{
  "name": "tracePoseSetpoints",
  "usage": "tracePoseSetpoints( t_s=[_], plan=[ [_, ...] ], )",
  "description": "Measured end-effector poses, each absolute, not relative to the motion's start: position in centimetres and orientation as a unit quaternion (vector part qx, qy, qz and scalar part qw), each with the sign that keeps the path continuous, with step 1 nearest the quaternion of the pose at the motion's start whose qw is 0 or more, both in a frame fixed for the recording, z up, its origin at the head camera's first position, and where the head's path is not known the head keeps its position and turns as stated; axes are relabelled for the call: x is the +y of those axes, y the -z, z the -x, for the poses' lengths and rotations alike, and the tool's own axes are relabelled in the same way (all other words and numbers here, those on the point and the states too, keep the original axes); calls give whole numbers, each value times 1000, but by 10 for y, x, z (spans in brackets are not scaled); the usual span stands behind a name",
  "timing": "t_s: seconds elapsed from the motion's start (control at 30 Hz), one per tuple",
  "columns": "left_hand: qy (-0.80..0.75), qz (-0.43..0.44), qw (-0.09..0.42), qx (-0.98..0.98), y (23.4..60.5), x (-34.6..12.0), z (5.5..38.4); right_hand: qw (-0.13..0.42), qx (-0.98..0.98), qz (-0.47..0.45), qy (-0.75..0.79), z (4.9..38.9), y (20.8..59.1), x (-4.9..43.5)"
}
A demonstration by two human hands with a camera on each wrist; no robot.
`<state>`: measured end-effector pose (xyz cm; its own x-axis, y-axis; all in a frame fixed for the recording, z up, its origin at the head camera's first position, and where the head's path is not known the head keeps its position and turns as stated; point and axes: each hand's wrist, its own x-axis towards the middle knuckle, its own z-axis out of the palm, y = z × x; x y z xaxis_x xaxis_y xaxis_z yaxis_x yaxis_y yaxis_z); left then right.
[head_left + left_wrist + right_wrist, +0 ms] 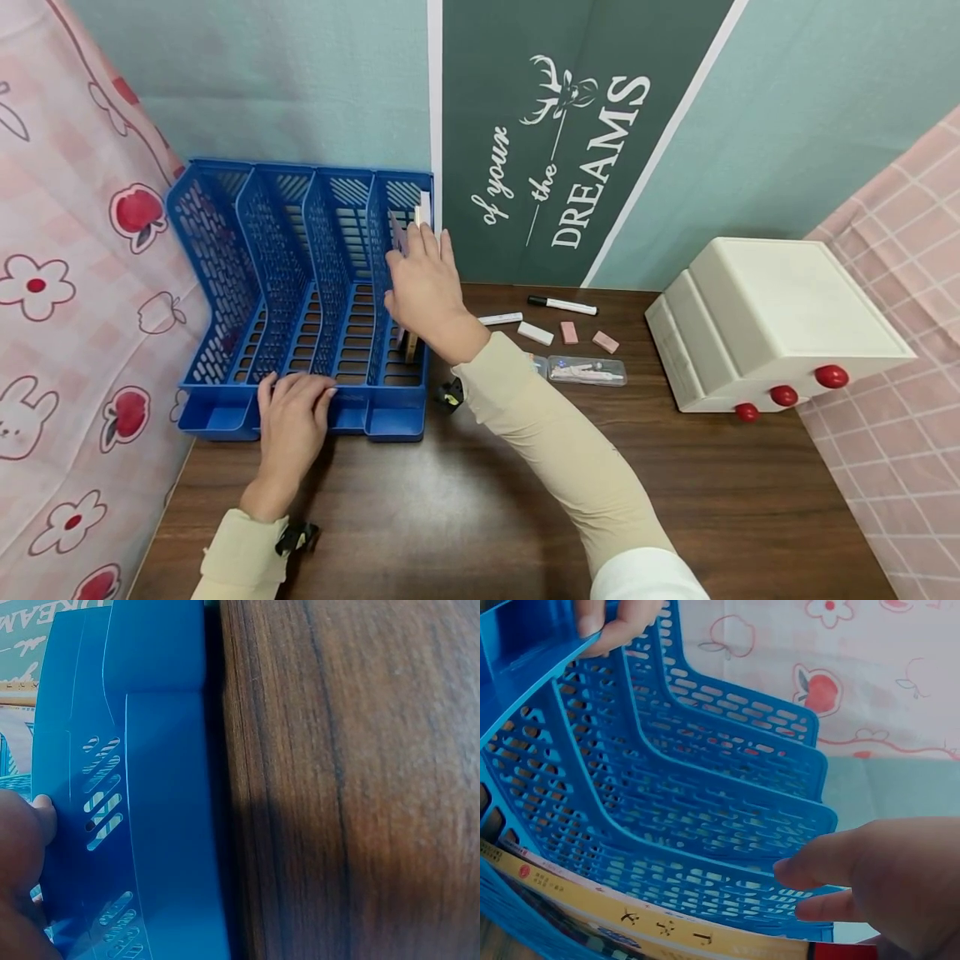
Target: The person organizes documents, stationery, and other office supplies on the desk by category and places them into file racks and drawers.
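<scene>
A blue file rack (345, 287) with upright slotted dividers stands at the back left of the table. My left hand (292, 417) grips its front rim, fingers over the edge and thumb outside, also seen in the left wrist view. Several thin books stand in the rightmost compartment. One has a yellow spine (660, 924) with dark characters. My right hand (427, 283) lies over the tops of these books, its fingers extended. In the right wrist view, two spread digits of this hand (900, 885) reach beside the books, and its other fingers are hidden.
Right of the rack lie a black-capped marker (562, 305), a white eraser (536, 333), pink erasers (569, 332) and a clear case (588, 372) with small items inside. A white drawer unit (787, 325) with red knobs stands at the right. Patterned cloth (67, 333) hangs at the left.
</scene>
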<state>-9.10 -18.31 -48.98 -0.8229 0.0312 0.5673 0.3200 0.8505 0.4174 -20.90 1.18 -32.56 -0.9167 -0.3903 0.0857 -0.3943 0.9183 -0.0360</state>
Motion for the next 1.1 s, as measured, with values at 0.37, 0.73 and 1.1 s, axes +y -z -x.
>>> tracePoseSetpoints(
  t_s=[0.37,0.73,1.1],
  plan=[
    [264,96,282,-917,488,-182,91,49,-974,-208,-72,197,307,25],
    [255,104,286,-918,491,-184,90,94,-963,-222,-120,181,289,49],
    [232,86,303,-920,494,-181,88,98,-961,-199,-162,174,293,82]
  ],
)
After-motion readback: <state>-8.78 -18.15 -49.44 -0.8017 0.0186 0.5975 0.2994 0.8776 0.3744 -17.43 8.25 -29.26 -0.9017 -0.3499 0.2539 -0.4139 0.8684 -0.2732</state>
